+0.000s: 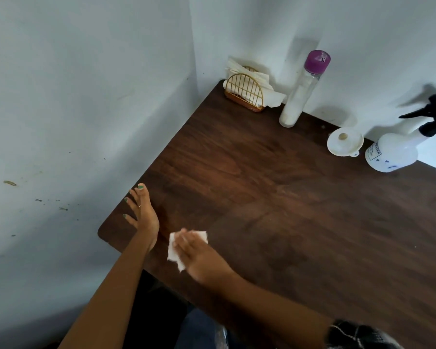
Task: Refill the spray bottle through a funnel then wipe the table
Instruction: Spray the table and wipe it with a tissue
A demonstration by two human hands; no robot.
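Note:
My right hand (202, 255) presses a white paper tissue (173, 250) flat against the dark wooden table (275, 202) near its front left corner; the hand is blurred. My left hand (142, 212) rests with spread, straight fingers on the table's left edge, holding nothing. The white spray bottle (393, 152) with its black trigger head stands at the back right by the wall. A white funnel (345, 142) sits mouth-up on the table just left of it.
A tall clear bottle (302, 91) with a purple cap stands against the back wall. A gold wire napkin holder (244, 93) with paper napkins fills the back left corner. White walls close off the table's left and back sides.

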